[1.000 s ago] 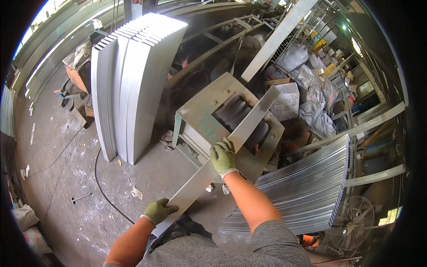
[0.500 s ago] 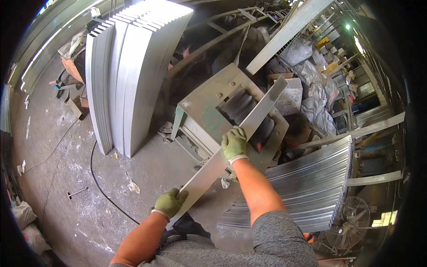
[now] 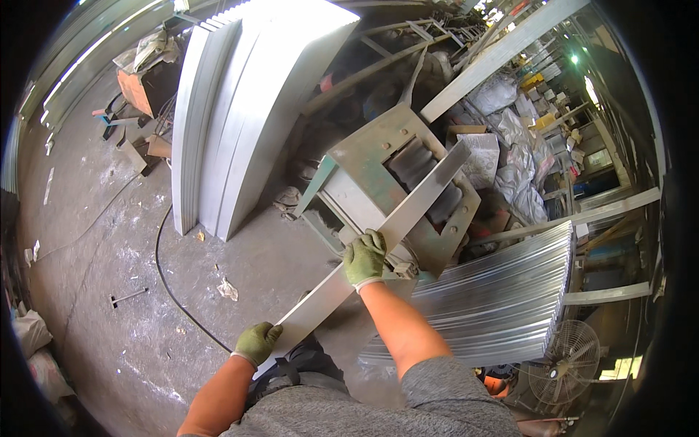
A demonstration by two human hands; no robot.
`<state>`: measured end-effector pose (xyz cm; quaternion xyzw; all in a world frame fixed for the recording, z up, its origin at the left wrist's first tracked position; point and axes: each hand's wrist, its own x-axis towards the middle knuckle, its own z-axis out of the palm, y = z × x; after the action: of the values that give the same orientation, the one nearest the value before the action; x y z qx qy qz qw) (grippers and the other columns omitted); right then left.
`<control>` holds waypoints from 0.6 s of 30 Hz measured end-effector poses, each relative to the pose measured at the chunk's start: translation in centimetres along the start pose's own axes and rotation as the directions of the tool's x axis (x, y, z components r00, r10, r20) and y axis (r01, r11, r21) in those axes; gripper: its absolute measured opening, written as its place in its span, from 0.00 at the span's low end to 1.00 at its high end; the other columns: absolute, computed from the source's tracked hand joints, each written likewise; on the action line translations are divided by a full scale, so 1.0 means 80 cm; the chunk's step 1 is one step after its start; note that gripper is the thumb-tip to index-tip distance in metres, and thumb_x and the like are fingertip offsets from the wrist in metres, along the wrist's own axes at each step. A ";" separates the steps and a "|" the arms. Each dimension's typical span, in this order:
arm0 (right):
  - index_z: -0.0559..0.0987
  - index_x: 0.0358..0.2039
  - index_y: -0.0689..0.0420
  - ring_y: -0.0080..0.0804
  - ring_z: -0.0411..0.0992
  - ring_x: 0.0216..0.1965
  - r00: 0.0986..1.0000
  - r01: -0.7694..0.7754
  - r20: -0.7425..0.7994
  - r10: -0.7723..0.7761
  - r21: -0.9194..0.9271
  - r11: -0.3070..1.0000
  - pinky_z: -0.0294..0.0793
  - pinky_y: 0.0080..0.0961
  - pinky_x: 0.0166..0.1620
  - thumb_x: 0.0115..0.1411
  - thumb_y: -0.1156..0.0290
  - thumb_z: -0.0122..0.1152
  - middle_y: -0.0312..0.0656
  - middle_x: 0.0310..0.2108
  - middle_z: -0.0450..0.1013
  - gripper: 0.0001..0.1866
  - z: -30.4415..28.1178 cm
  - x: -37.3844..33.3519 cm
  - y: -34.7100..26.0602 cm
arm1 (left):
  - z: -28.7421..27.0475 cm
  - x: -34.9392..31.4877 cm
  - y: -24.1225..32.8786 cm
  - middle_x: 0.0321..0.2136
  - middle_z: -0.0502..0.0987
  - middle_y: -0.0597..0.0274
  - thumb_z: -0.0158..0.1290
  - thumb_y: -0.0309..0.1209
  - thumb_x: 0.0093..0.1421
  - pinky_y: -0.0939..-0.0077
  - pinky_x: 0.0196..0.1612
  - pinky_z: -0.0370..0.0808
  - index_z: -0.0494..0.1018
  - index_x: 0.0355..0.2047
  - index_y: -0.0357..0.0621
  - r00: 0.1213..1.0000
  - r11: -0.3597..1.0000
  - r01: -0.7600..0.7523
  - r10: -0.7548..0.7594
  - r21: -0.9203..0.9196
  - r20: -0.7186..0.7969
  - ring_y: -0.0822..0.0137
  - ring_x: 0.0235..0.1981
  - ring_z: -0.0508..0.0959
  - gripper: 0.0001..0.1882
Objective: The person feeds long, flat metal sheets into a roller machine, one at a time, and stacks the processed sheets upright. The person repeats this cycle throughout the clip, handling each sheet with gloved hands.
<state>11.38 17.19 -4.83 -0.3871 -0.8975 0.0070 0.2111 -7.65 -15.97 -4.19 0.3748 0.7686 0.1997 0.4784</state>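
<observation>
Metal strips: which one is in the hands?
The single flat strip, held by left hand and right hand; neither touches the upright stack or ridged pile.

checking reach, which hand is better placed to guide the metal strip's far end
Probably the right hand: its grip on the metal strip is nearer that end and the steel machine; the left hand holds farther back.

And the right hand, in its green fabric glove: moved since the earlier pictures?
Yes: the right hand has shifted down and left in view, farther from the dark, ridged, cylindrical rollers.
</observation>
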 end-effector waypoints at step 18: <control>0.84 0.37 0.56 0.55 0.65 0.69 0.958 -0.096 0.278 0.073 0.072 0.993 0.60 0.63 0.72 0.61 0.61 0.64 0.46 0.51 0.78 0.12 0.010 -0.146 -0.227 | -0.014 -0.153 -0.232 0.40 0.86 0.39 0.54 0.53 0.72 0.46 0.51 0.80 0.85 0.44 0.44 0.987 0.987 0.155 -0.153 0.040 -0.039 0.36 0.46 0.85 0.24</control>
<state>5.68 -3.57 -6.72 -0.4111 -0.8996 0.1078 0.1000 -12.59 -37.17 -8.88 0.3209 0.8079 0.1522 0.4703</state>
